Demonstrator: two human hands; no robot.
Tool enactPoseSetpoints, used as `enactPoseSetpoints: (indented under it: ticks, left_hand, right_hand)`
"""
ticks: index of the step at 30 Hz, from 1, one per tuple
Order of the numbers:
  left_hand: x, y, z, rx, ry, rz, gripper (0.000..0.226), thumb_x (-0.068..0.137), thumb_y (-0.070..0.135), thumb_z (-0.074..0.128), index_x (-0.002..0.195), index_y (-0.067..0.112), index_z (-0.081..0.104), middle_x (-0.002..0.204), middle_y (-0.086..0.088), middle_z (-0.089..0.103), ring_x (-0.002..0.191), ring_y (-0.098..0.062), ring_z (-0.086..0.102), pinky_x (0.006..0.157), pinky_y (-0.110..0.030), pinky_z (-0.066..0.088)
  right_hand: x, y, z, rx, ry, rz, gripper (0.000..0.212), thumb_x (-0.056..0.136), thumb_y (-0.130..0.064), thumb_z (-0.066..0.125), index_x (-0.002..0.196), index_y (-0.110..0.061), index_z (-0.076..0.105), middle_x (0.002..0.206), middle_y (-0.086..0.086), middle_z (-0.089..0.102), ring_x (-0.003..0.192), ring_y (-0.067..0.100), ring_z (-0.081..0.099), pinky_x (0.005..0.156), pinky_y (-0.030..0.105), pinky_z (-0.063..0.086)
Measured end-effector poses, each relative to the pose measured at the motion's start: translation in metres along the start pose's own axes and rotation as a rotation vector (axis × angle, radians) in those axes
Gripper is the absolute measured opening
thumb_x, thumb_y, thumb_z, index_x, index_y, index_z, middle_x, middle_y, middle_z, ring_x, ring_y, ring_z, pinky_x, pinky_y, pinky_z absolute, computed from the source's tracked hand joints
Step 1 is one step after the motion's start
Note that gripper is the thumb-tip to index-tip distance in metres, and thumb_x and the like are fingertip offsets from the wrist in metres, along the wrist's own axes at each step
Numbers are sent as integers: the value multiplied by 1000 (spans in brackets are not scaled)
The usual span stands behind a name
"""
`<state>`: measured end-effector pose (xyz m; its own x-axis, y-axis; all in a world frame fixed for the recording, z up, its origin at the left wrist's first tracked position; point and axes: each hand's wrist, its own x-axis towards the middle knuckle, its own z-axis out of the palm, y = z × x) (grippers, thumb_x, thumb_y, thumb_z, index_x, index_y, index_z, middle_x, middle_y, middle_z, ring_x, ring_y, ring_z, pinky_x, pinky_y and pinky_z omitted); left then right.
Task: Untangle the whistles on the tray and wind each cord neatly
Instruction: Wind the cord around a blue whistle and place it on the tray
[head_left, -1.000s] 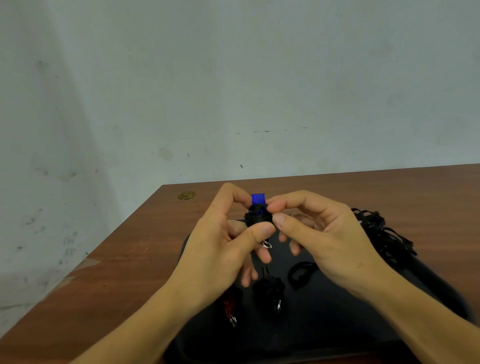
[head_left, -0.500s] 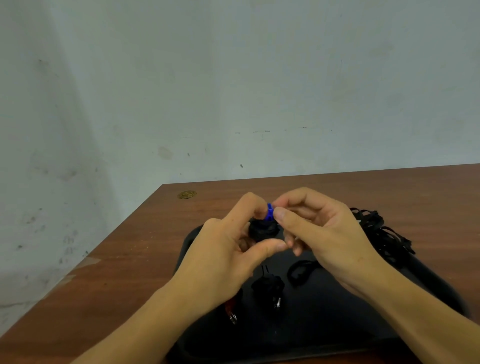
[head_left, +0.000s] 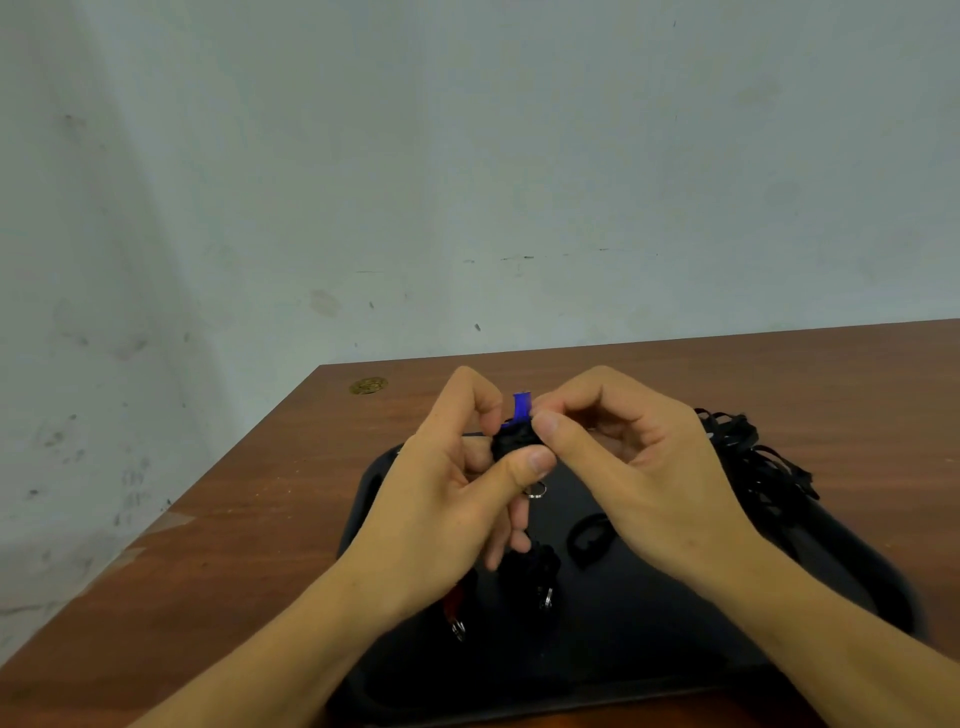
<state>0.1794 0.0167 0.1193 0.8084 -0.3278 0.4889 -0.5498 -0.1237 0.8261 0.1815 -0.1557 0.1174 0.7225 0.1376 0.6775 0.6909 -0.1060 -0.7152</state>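
Blue whistle (head_left: 521, 407) tip higher, more exposed.

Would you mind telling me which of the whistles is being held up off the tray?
The blue whistle, pinched between both hands; the red and black ones lie on the tray.

My tray (head_left: 857, 582) sits on the surface (head_left: 249, 519). On it, two wound whistles (head_left: 540, 577) lie near me; a tangled cord pile (head_left: 753, 457) lies far right.
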Motion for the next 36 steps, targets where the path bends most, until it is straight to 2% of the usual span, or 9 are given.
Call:
enactPoseSetpoints:
  ticks: [8,11,14,18,22,26,30,34,36]
  left_hand:
    - [1,2,4,-195,-32,-54,32,91,18,59,118,16,42,57,-23,61,39,-37,47,49,-25,51]
    - [2,0,6,-149,-2,-66,27,94,18,56,120,15,52,57,-19,63,41,-40,51,48,-26,52]
    - [2,-2,8,-105,39,-79,19,98,14,55,116,15,60,56,-22,62,41,-39,55,47,-24,50]
    - [1,-3,9,-12,54,-55,15,100,13,54,112,18,63,55,-18,64,39,-30,59,47,-25,49]
    - [0,-2,10,-1,68,-31,15,100,14,54,110,20,63,54,-16,64,38,-26,59,47,-27,48]
    - [2,3,11,-140,104,13,19,99,13,52,113,7,64,55,-27,59,36,-27,56,47,-24,49]
    - [3,4,10,-156,128,33,22,99,16,51,114,7,65,56,-24,61,35,-25,55,45,-25,48]
    - [3,1,9,-147,153,16,20,100,14,50,111,6,65,54,-21,61,36,-27,55,44,-24,47]
    - [3,-1,7,-116,158,5,19,100,15,51,110,12,67,55,-18,62,37,-29,56,45,-24,47]
  right_hand:
    - [-1,-2,5,-192,43,-89,11,94,-9,66,91,-19,69,81,-13,68,75,4,66,66,10,47]
    - [-3,2,11,-368,108,-94,7,96,-18,63,92,-21,68,80,-11,66,77,11,65,65,20,49]
    - [-4,6,16,-417,126,-40,8,97,-25,61,90,-26,64,76,-12,65,73,9,64,62,20,48]
    - [-4,7,14,-419,47,15,10,100,-32,50,93,-29,55,79,-11,64,73,8,67,63,26,54]
    - [-5,5,18,-553,2,-63,14,101,-39,34,94,-30,43,82,-12,52,67,14,57,60,43,52]
    - [-6,3,22,-372,65,-78,11,103,-28,40,99,-33,49,79,-19,49,57,15,59,51,30,51]
    - [-9,2,22,-328,47,-96,19,104,-22,42,110,-37,51,81,-15,51,58,13,60,51,16,45]
    - [-10,6,21,-345,-28,-83,21,104,-27,41,117,-39,52,88,-12,55,61,15,63,55,16,46]
    - [-9,6,17,-373,-31,-74,23,105,-29,41,119,-37,56,93,-17,58,66,11,63,59,17,48]
